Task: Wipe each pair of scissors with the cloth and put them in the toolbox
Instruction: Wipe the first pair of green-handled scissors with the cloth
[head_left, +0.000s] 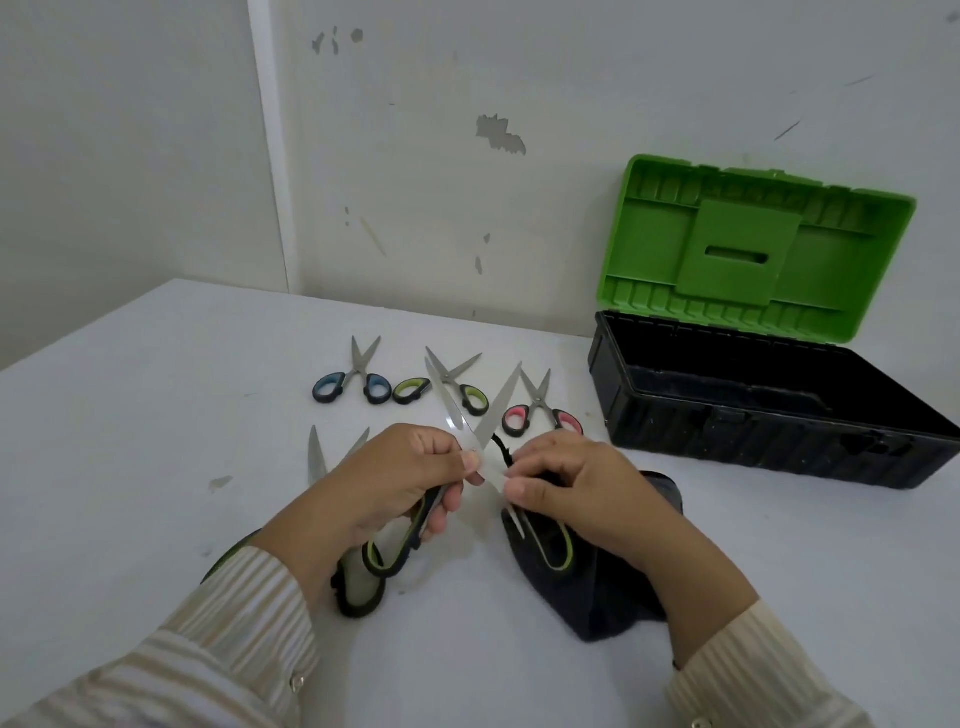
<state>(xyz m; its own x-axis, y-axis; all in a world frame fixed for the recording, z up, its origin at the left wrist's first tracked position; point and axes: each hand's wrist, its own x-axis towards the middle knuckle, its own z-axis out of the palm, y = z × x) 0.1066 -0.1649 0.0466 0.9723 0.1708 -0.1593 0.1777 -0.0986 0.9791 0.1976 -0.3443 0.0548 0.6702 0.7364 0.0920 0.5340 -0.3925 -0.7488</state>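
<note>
One open pair of green-handled scissors (501, 402) is held above the table (156, 415): our left grip (387, 483) curls round one handle, our right grip (576, 493) pinches the other shank over the dark cloth (597, 597); the toolbox (727, 431) stands open at right.

A white worktop (156, 441) carries an open toolbox (779, 431). Just left of the toolbox lie pink scissors (540, 410), then green scissors (474, 397), and blue scissors (358, 379) farthest left. Nearer the person lie a dark cloth (597, 597) and large scissors (314, 457).
</note>
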